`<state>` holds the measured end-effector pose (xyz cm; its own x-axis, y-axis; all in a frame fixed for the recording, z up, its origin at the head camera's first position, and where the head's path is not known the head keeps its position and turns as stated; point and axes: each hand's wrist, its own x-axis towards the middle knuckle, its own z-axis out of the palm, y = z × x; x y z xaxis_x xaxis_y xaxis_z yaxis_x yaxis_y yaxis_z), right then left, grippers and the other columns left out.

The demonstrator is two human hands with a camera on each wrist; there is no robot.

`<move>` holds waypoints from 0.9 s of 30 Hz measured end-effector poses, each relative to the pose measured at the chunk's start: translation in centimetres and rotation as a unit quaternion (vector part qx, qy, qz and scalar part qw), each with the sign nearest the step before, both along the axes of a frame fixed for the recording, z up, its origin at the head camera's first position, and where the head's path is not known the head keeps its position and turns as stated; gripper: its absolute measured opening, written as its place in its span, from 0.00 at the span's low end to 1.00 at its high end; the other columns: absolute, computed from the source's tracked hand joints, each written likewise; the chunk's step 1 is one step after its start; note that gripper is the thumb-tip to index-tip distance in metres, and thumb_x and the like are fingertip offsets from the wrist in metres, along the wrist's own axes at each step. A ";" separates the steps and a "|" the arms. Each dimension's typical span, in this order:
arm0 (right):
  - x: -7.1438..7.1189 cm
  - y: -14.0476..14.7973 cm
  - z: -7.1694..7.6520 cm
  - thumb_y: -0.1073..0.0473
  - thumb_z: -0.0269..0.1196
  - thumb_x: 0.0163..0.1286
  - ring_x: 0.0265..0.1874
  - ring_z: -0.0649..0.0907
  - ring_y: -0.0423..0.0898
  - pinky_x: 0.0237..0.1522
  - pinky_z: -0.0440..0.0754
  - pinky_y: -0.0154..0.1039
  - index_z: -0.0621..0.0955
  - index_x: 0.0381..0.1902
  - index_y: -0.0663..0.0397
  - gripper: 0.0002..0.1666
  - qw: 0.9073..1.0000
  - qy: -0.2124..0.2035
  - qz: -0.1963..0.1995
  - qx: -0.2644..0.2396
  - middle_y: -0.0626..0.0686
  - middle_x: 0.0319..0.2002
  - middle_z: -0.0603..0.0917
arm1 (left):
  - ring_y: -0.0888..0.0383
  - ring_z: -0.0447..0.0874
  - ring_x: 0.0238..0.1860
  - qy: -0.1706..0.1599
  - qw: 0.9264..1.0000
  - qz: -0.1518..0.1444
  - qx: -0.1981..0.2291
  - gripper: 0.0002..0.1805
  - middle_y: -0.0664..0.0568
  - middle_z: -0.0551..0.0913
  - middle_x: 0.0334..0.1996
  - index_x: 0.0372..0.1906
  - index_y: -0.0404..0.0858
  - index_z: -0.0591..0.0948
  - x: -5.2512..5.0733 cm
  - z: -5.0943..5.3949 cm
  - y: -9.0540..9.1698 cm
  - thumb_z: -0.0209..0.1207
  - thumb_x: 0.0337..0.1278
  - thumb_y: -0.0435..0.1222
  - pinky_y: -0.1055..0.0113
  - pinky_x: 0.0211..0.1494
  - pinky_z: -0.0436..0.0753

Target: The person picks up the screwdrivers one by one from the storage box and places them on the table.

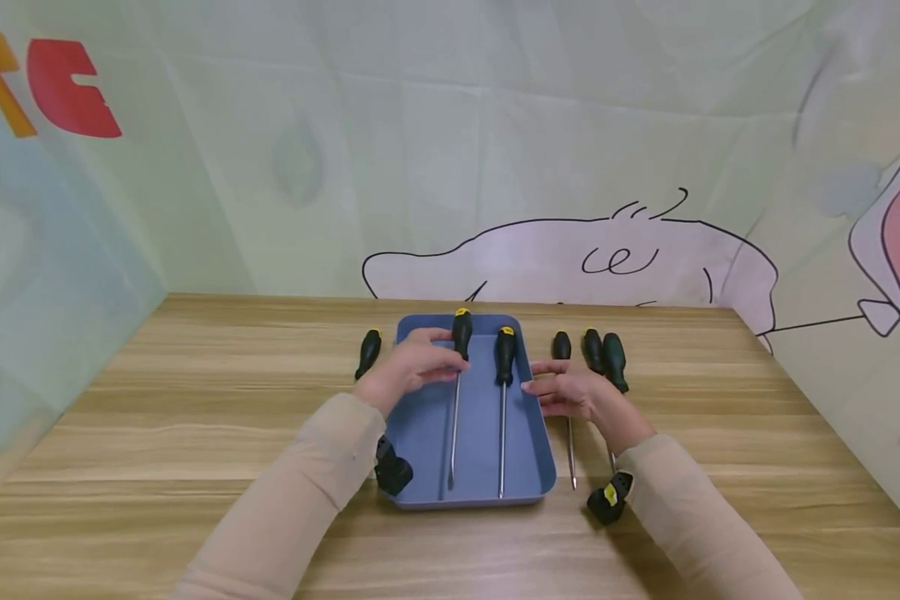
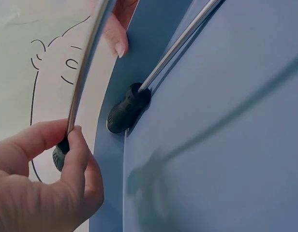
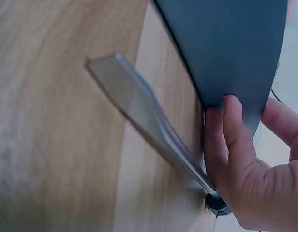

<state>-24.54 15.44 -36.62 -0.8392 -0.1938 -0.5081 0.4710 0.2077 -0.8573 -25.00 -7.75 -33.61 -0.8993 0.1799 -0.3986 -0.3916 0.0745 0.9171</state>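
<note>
In the head view my left hand (image 1: 420,367) is over the blue tray (image 1: 416,417). Its thumb and fingers pinch a long flat-blade screwdriver (image 1: 462,333) where the shaft meets the black handle, as the left wrist view also shows. Raised off the tray floor, this screwdriver casts a shadow there. A second black-handled screwdriver (image 1: 505,358) lies in the tray's right half, handle at the far end. My right hand (image 1: 577,392) holds the tray's right wall, fingers on the outside and one digit at the rim. Below that hand, a flat-blade screwdriver (image 3: 139,106) lies on the table.
Right of the tray, a screwdriver (image 1: 562,346) lies on the wooden table (image 1: 217,400), with a black-handled one (image 1: 592,350) and a dark green-handled one (image 1: 614,358) farther right. Another screwdriver (image 1: 370,350) lies left of the tray. A printed cloth backdrop (image 1: 420,167) stands behind.
</note>
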 end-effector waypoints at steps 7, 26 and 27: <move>0.0 0.0 0.0 0.66 0.62 0.62 0.30 0.79 0.45 0.35 0.84 0.37 0.64 0.63 0.65 0.32 1.000 0.002 0.003 -0.001 0.54 0.34 0.79 | 0.43 0.77 0.52 -0.001 1.000 -0.004 -0.004 0.37 0.35 0.76 0.51 0.68 0.33 0.61 0.2 0.2 -0.9 0.60 0.51 0.21 0.64 0.46 0.83; 0.1 0.0 0.1 0.67 0.62 0.63 0.29 0.79 0.45 0.34 0.84 0.36 0.64 0.63 0.65 0.32 1.000 0.001 0.005 -0.004 0.54 0.34 0.79 | 0.51 0.80 0.43 0.002 1.000 -0.024 -0.008 0.38 0.38 0.76 0.46 0.69 0.31 0.58 0.6 0.5 -3.0 0.59 0.51 0.21 0.66 0.47 0.82; 0.1 0.0 0.1 0.67 0.62 0.63 0.29 0.79 0.45 0.34 0.84 0.36 0.64 0.63 0.65 0.32 1.000 0.000 0.005 -0.005 0.54 0.34 0.79 | 0.52 0.80 0.43 0.002 1.000 -0.025 -0.007 0.38 0.38 0.76 0.46 0.69 0.31 0.58 0.7 0.5 -3.1 0.59 0.52 0.21 0.66 0.46 0.82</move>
<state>-24.43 15.47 -36.52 -0.8374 -0.2065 -0.5060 0.4688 0.2045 -0.8593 -24.35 -10.82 -33.11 -0.8911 0.2200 -0.3970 -0.3827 0.1061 0.9178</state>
